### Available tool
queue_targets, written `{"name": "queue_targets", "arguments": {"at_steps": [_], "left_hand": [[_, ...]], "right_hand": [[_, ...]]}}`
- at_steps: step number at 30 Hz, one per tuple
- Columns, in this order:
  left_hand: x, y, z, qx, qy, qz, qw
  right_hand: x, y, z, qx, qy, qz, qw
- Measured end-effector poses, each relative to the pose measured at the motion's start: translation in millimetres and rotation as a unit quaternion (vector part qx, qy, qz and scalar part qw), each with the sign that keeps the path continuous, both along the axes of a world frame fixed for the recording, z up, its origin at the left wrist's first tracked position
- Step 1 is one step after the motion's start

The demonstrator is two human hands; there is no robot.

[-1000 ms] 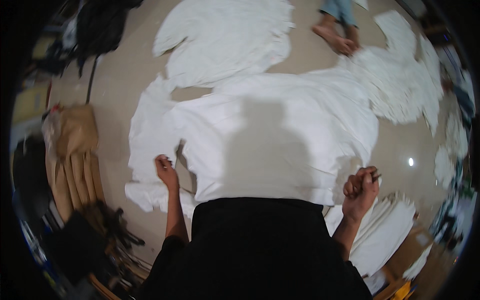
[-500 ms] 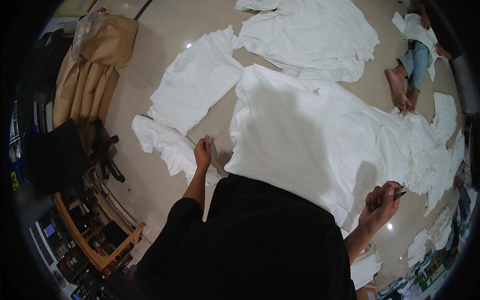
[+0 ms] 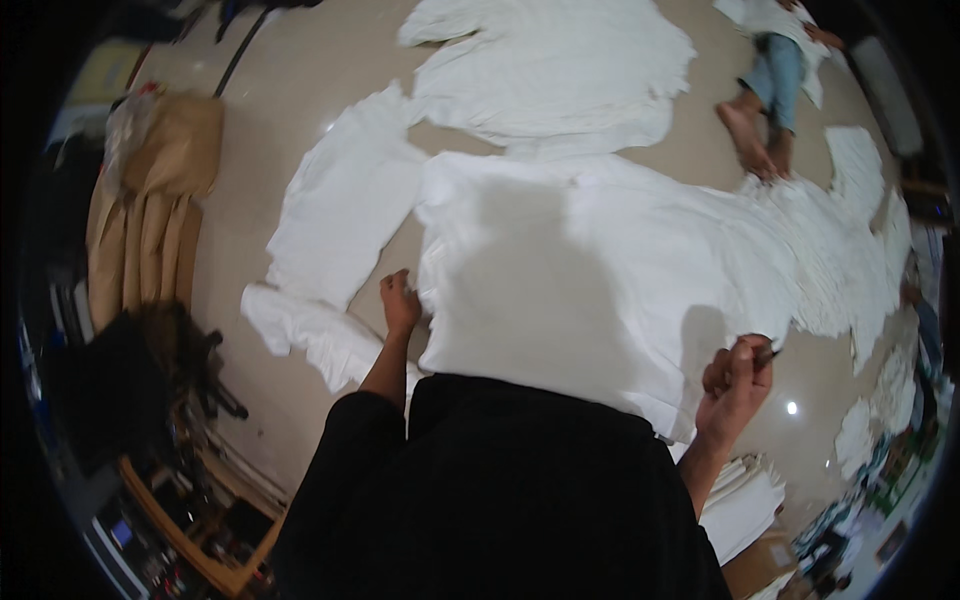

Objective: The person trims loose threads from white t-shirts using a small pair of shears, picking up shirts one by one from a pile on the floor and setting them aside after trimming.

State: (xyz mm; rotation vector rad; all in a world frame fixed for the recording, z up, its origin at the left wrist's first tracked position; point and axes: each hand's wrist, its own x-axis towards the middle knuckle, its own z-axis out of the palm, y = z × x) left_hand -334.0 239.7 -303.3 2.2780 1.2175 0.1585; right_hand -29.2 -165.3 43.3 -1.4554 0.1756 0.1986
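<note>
White garments lie flat in a broad pile (image 3: 620,270) right in front of me. At its left edge hovers my left hand (image 3: 401,304), fingers slightly apart, and I make out nothing in them. Beyond the pile's near right corner, my right hand (image 3: 735,385) is raised and closed around small dark thread snips (image 3: 765,354), whose pointed tips stick out past the fingers. Most of the snips is hidden in the fist. Left of my left hand are a white cloth piece (image 3: 345,200) and a crumpled one (image 3: 315,335).
Another large white pile (image 3: 560,75) lies farther off on the tiled floor. A person's bare feet (image 3: 755,145) rest by the bunched cloth (image 3: 820,260) at right. Brown paper sacks (image 3: 150,240) and a black chair (image 3: 110,380) stand left. Folded white cloth (image 3: 745,505) sits near my right side.
My view has turned, shifting the scene leftward. The fingers of my left hand have loosened from a pinch, and a pale scrap near them no longer shows. My right hand still grips the snips.
</note>
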Motion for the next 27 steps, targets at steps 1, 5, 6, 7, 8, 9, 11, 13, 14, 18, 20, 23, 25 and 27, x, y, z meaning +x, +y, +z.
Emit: {"name": "queue_targets", "arguments": {"at_steps": [1,5,6,7,8,9,11,13,14,18,20,23,25,27], "left_hand": [[-9.4,1.3,-12.3,0.014,-0.031,-0.012,0.999],[-4.8,-8.6,-24.9,-0.135,-0.087,0.013,0.987],[-20.4,-0.2,-35.6,-0.157,-0.089,0.046,0.982],[-33.9,11.2,-47.6,-0.176,-0.091,0.079,0.977],[-33.1,7.1,-47.7,-0.169,-0.069,0.077,0.98],[-32.3,4.9,-42.3,-0.16,-0.046,0.077,0.983],[-22.0,1.7,-23.6,-0.088,-0.016,0.057,0.994],[2.8,-7.7,18.1,0.037,-0.008,0.012,0.999],[23.4,-8.6,43.0,0.159,-0.06,0.005,0.986],[107.4,30.7,137.7,-0.004,-0.173,0.132,0.976],[168.7,43.4,179.2,-0.002,-0.255,0.041,0.966],[275.6,13.2,232.7,-0.061,-0.302,-0.126,0.943],[315.3,6.6,225.4,0.059,-0.233,-0.334,0.911],[329.7,-3.8,222.2,0.099,-0.051,-0.435,0.894]], "right_hand": [[1.6,1.7,1.7,0.014,0.007,0.016,1.0],[4.3,3.5,6.7,0.013,-0.001,0.044,0.999],[5.4,3.5,6.8,0.025,0.015,0.046,0.998],[5.9,3.2,2.6,0.028,0.01,0.045,0.999],[6.4,2.4,1.0,0.023,0.011,0.046,0.999],[6.4,1.3,0.3,0.02,0.013,0.047,0.999],[5.3,4.2,5.0,0.007,0.018,0.037,0.999],[5.5,0.5,3.4,-0.021,0.006,0.027,0.999],[7.6,-5.6,-2.9,-0.042,-0.004,0.024,0.999],[36.1,-3.2,1.1,-0.219,-0.034,0.021,0.975],[71.9,4.7,-4.5,-0.349,-0.256,0.069,0.899],[127.9,17.5,-15.4,-0.403,-0.275,0.106,0.866],[156.9,11.8,-36.9,-0.509,-0.219,0.167,0.815],[173.0,5.2,-42.5,-0.624,-0.096,0.261,0.73]]}}
